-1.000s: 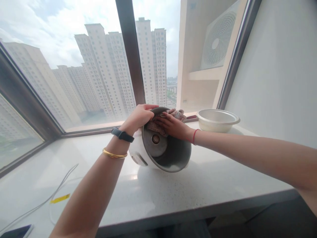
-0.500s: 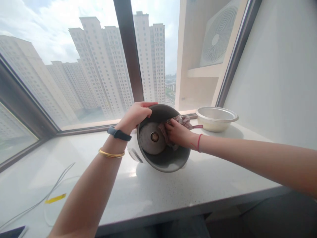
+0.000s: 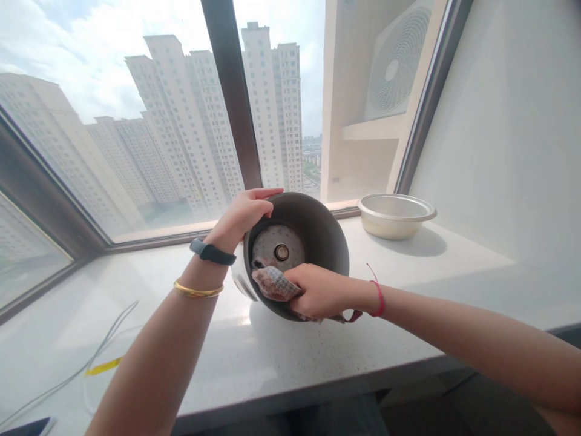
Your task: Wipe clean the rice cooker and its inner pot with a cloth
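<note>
A rice cooker body (image 3: 320,227) with a white outside and dark grey inside is tipped on the white counter, its opening facing me. The round heating plate (image 3: 263,241) with a centre button shows at its bottom. My left hand (image 3: 249,212) grips the upper left rim, thumb inside the edge. My right hand (image 3: 320,290) is closed around a crumpled patterned cloth (image 3: 275,283), which lies against the lower left inner wall. Part of the cloth hangs out below the hand at the lower rim.
On the sill at the right stands a pale round basin (image 3: 394,224). A grey cable (image 3: 97,345) with a yellow tag (image 3: 104,366) lies at the left, near the corner of a dark-screened device (image 3: 34,427). Windows rise behind the counter (image 3: 318,363).
My right hand has moved the cloth from the right inner side down and left to the lower left inside. My left hand still holds the rim; the cooker has barely shifted.
</note>
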### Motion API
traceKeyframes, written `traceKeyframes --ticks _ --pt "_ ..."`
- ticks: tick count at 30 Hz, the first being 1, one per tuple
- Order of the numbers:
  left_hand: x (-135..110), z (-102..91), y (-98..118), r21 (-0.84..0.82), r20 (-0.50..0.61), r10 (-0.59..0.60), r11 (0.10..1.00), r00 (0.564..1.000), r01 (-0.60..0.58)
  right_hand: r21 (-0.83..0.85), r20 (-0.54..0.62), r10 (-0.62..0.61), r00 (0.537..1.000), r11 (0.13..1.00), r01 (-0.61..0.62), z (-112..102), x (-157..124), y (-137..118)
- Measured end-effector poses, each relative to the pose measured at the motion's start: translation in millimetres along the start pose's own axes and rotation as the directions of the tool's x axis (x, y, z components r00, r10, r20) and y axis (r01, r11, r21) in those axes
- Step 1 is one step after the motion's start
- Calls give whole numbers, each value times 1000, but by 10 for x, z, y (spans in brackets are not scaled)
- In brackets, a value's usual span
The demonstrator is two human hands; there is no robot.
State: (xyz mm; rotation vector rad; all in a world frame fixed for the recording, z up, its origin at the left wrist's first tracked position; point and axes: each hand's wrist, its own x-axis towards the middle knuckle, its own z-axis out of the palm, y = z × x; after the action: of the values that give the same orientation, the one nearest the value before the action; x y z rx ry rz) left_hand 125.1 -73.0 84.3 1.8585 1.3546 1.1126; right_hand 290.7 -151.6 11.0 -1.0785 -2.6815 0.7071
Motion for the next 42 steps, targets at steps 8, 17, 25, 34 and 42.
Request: traceKeyframes --ticks 8,17,25,34,42 --pt "-32 18 11 -96 28 -26 995 999 29 -462 -103 -192 976 878 124 190 -435 369" --pt "-15 61 23 -114 20 -21 993 1000 24 -669 -510 -43 859 648 -364 -49 -204 675" --pt "-91 62 46 -143 33 -6 990 999 11 -277 -654 163 738 857 -435 108 554 331" --pt "-160 34 24 -170 -15 -30 985 999 27 -534 -436 -86 896 826 -180 120 516 218" --pt "-127 29 13 -232 16 -47 971 999 50 -434 -468 323 823 727 -532 102 361 365"
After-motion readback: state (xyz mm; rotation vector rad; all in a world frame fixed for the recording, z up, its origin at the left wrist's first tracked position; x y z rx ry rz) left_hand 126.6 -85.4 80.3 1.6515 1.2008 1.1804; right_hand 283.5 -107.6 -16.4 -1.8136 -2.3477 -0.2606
